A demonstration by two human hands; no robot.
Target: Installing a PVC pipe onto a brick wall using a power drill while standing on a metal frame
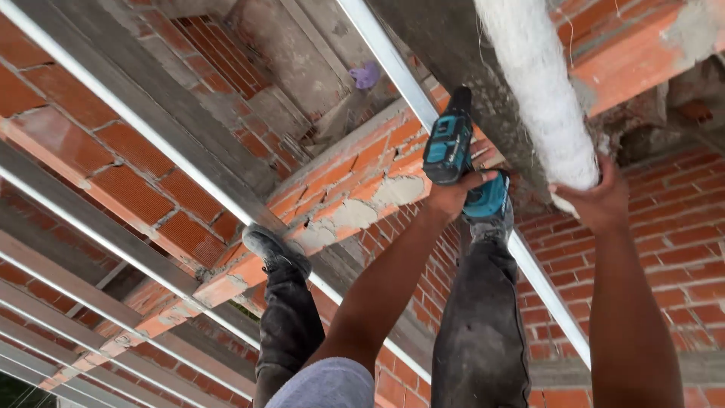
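**Drill at ceiling rail, both hands up**

L hand [451,195]: fingers wrapped tight round grip of teal cordless drill [451,148], w/ its battery base [487,199] just beside my knuckles. Drill nose points up, tip at the metal rail [393,64] beside the grey concrete beam [453,45].

R hand [596,198]: fingers closed against lower end of white wrapped pipe [540,91], which runs along the beam; can't tell if the fingers go fully round it.

Surroundings: red brick walls [680,257], more parallel metal rails [113,249] at left. Dusty dark trouser legs [483,325] and a grey shoe [273,249] on a brick ledge [332,211].
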